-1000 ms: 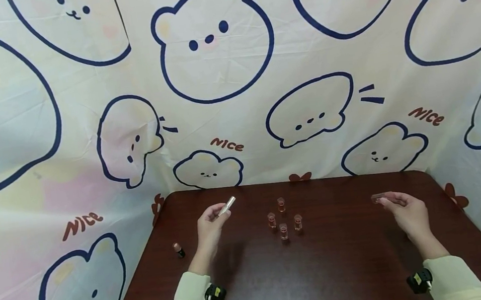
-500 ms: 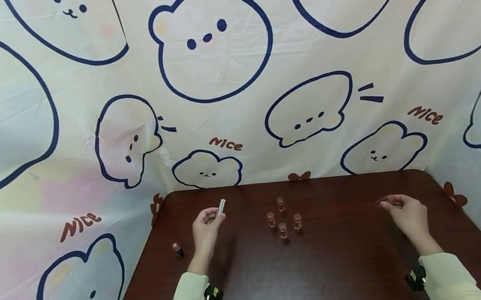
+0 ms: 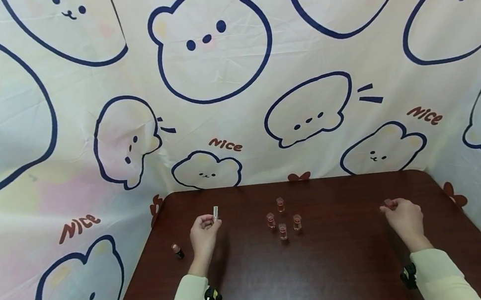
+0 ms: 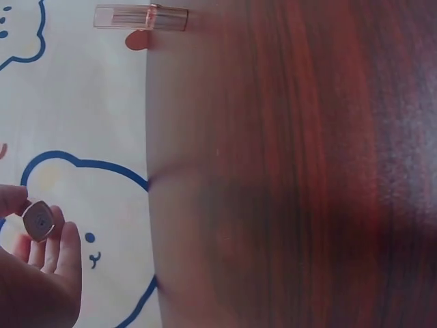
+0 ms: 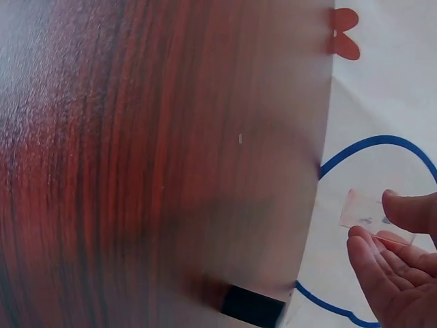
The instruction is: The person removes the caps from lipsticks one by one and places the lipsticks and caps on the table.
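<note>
My left hand (image 3: 203, 237) is raised over the table's left side, pinching a slim silvery lipstick-like tube (image 3: 215, 213) upright. The left wrist view shows that tube (image 4: 40, 221) end-on, its outline a rounded diamond. Over the right side, my right hand (image 3: 406, 220) pinches a small clear rectangular plastic piece (image 5: 372, 217) between thumb and fingers; the back of the hand mostly hides it in the head view. Several small clear, reddish tubes (image 3: 283, 232) stand in a cluster between the hands. Left of my left hand is a short tube (image 3: 178, 250), pinkish at one end and black at the other.
The dark wooden table (image 3: 324, 280) meets a cloth backdrop (image 3: 223, 122) printed with cartoon bears at its back and sides. A black-ended object (image 5: 252, 305) shows at the bottom of the right wrist view.
The left hand has shifted left and down, and its tube has turned from slanting to nearly upright. The right hand has lowered slightly, turning so the clear piece is more covered.
</note>
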A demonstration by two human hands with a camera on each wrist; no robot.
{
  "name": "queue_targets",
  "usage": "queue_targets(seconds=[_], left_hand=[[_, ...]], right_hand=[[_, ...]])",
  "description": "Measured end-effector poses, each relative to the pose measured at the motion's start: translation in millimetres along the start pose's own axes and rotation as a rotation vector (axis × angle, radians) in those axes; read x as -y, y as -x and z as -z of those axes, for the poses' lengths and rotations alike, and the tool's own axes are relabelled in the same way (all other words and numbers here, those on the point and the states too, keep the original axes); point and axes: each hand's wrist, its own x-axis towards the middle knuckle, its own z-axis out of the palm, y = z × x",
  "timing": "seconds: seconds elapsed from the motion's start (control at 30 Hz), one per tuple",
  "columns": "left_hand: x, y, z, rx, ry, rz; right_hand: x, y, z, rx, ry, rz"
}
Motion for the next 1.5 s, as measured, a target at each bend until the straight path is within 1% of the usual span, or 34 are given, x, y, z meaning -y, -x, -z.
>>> queue_targets(seconds=[0.17,0.27,0.43,0.57,0.67,0.9,1.03,1.13,1.3,1.5], left_hand=[[5.3,-0.7,-0.2,0.005,-0.013,-0.009],[7.8,-2.1,-0.5,0.007,-0.026,-0.023],[11.8,-4.0,-0.3,0.004,-0.092,-0.055],[14.3,-5.0,-0.2,-0.005,-0.123,-0.049],[16.4,-5.9,-0.4,-0.014,-0.118,-0.036],[19.1,-7.3,-1.3,-0.061,-0.117,-0.051],[19.7,-7.4,-1.9,-0.072,-0.109,-0.039],[21.2,-8.4,-4.1,-0.081,-0.106,-0.031],[23.4,-9.4,-8.7,-0.111,-0.107,-0.034],[25.6,-10.4,-10.4,-0.14,-0.119,-0.032]], right_hand=[[-4.2,-0.9,-2.0,0.025,0.015,-0.015],[-6.7,-0.7,-2.4,0.045,0.023,-0.006],[-12.2,-1.2,-3.9,0.063,0.044,0.012],[-16.3,-1.9,-5.8,0.076,0.045,0.005],[-18.5,-2.6,-6.7,0.084,0.043,0.001],[-23.7,-5.1,-6.9,0.11,0.052,-0.006],[-25.7,-7.2,-7.5,0.12,0.065,-0.003],[-26.8,-8.5,-8.1,0.12,0.071,-0.001],[-28.1,-9.1,-9.3,0.115,0.073,-0.01],[-27.8,-9.5,-9.3,0.11,0.064,-0.005]])
